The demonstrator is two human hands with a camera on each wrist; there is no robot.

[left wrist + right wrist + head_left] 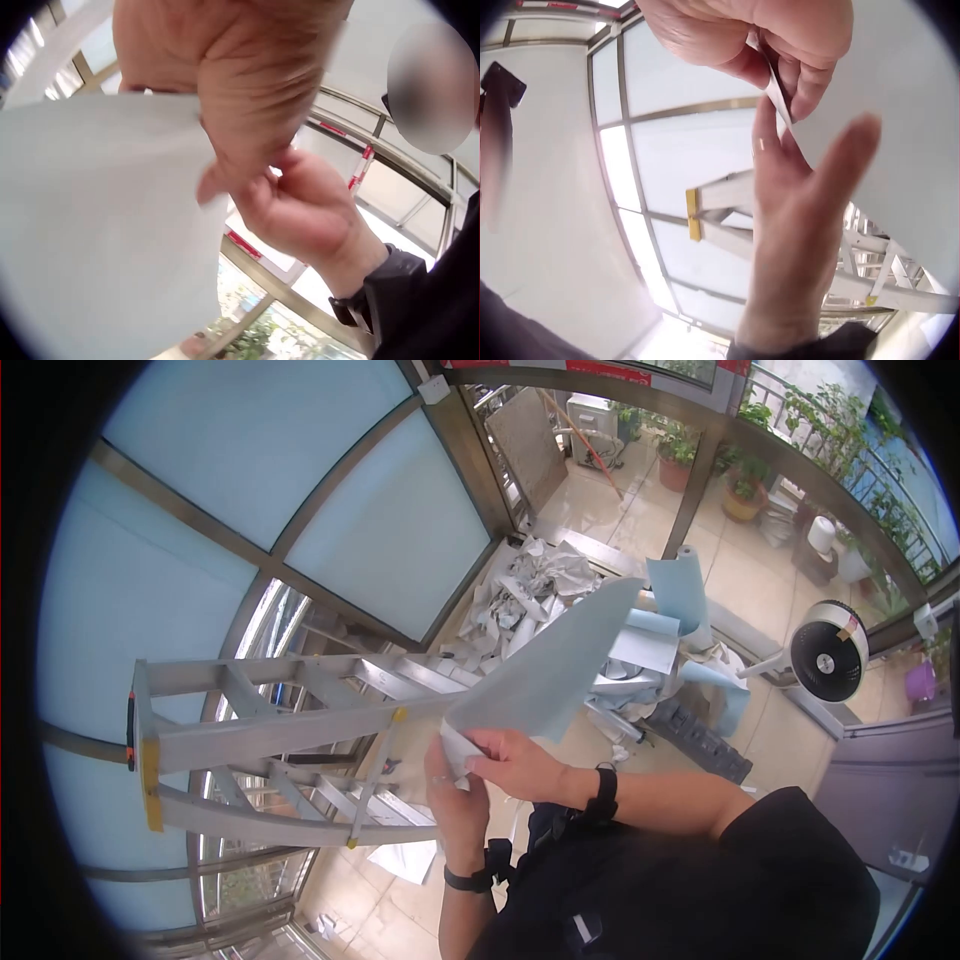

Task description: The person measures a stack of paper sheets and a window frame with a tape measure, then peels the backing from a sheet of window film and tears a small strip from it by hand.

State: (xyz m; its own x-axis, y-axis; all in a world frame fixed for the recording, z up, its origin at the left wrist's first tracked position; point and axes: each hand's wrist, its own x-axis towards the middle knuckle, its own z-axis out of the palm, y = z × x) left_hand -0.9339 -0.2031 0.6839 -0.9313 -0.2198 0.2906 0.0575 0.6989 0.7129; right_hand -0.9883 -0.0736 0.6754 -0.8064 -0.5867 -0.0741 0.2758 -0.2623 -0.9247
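Note:
A large pale blue-grey sheet [550, 670] rises from both hands, its white corner turned over between them. My right hand [520, 765] pinches the sheet near that corner; in the right wrist view the right hand [757, 34] has its fingertips together on the sheet's edge. Just below, my left hand [791, 217] touches the corner with its fingers, the blurred thumb standing apart. The left hand [460, 810] is beside the turned corner in the head view. Close up, the left hand [232, 75] partly covers the sheet [112, 217] and overlaps the right hand [300, 210].
An aluminium stepladder [270, 735] stands at the left, close to the hands. Crumpled paper [540, 580] is heaped on the floor by the window frame, beside a blue roll [680, 595] and a grey rail-like object [700, 740]. A fan [830, 650] stands at the right.

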